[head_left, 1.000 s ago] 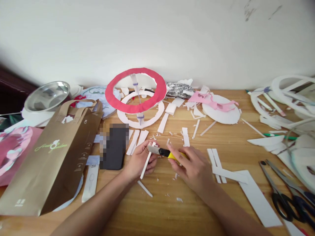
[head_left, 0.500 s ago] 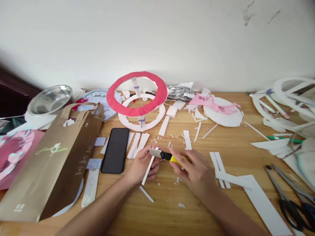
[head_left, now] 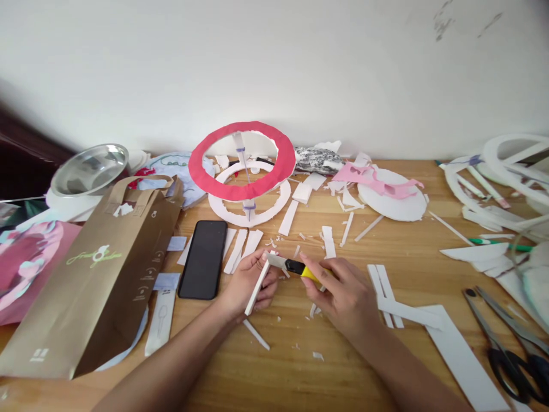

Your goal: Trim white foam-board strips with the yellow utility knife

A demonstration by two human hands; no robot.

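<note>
Over the middle of the wooden table, my left hand (head_left: pixel 249 281) is closed around a thin white strip (head_left: pixel 258 289) that slants down toward me. My right hand (head_left: pixel 343 289) grips a yellow and black utility knife (head_left: pixel 295 266). Its broad blade (head_left: pixel 276 261) points left and lies against the upper end of the strip, close to my left fingertips. Another narrow white strip (head_left: pixel 256 335) rests on the table below my left hand. Small white shavings are scattered around both hands.
Left lie a black phone (head_left: pixel 202 260) and a brown paper bag (head_left: pixel 98 269), with a metal bowl (head_left: pixel 92 169) behind. A red ring (head_left: pixel 199 171) stands above a white ring at the back. Scissors (head_left: pixel 508 357) and white board pieces (head_left: pixel 463 355) are right.
The knife blade has shifted slightly relative to the strip's upper end, and the strip's angle has changed a little. The whole view has moved slightly. Both hands keep their holds.
</note>
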